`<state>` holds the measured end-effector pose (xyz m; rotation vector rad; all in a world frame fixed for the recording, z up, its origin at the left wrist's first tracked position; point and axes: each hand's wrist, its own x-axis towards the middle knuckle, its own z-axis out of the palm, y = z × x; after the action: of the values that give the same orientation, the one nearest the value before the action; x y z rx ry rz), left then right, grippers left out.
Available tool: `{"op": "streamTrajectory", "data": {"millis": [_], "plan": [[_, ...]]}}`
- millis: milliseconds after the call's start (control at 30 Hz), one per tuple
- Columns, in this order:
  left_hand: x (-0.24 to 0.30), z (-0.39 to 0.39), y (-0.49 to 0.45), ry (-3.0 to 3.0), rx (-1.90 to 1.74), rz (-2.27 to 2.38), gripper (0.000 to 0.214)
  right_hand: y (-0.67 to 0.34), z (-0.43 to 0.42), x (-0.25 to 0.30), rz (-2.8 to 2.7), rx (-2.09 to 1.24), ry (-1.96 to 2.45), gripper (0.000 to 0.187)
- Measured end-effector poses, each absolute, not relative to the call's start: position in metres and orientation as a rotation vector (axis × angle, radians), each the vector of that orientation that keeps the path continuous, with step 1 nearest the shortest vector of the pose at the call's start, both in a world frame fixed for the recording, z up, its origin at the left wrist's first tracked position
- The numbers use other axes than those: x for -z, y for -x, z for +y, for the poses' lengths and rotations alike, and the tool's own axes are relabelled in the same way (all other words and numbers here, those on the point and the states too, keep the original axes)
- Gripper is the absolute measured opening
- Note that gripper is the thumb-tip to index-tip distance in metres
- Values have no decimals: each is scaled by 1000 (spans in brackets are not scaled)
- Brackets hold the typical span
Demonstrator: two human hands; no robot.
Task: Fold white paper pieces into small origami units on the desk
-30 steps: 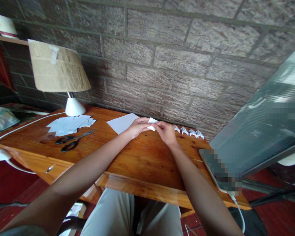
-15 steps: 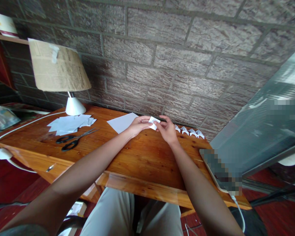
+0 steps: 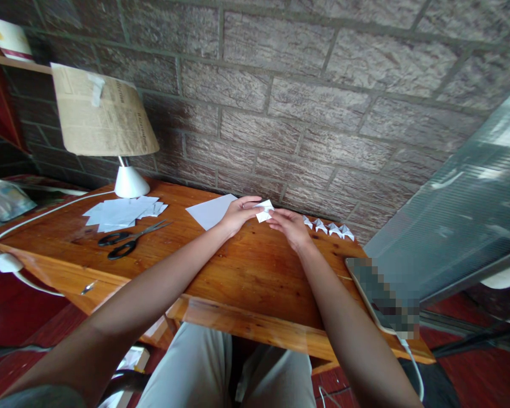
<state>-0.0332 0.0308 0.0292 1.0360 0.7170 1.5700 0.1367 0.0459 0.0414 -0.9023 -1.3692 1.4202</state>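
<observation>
Between my two hands, above the far side of the wooden table, is a small folded piece of white paper (image 3: 264,211). My left hand (image 3: 239,215) pinches its left edge between thumb and fingers. On the right edge, my right hand (image 3: 290,225) grips it with thumb and fingertips. A larger sheet of white paper (image 3: 210,211) lies flat behind my left wrist. Just right of my right hand, several folded white paper pieces (image 3: 328,228) stand in a row along the wall side.
Black-handled scissors (image 3: 130,242) lie at the left by a pile of paper pieces (image 3: 121,214). Behind them stands a lamp (image 3: 130,181) with a white cable. A tablet-like device (image 3: 378,294), partly pixelated, is plugged in at the table's right edge. A brick wall (image 3: 289,102) closes off the back.
The fingers of my right hand have come down and closed onto the paper's right side. The folded paper has turned slightly; my left hand keeps holding it.
</observation>
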Motion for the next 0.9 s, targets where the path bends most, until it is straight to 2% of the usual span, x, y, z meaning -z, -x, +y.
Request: {"op": "streamTrajectory", "data": {"millis": [300, 667, 900], "plan": [[-31, 24, 24, -989, -1478, 673, 31, -130, 44, -38, -1275, -1378, 881, 26], [-30, 27, 34, -1186, -1496, 812, 40, -133, 43, -38, -1321, -1405, 894, 29], [-28, 28, 34, -1201, -1532, 829, 37, -131, 43, -37, -1402, -1333, 878, 34]]}}
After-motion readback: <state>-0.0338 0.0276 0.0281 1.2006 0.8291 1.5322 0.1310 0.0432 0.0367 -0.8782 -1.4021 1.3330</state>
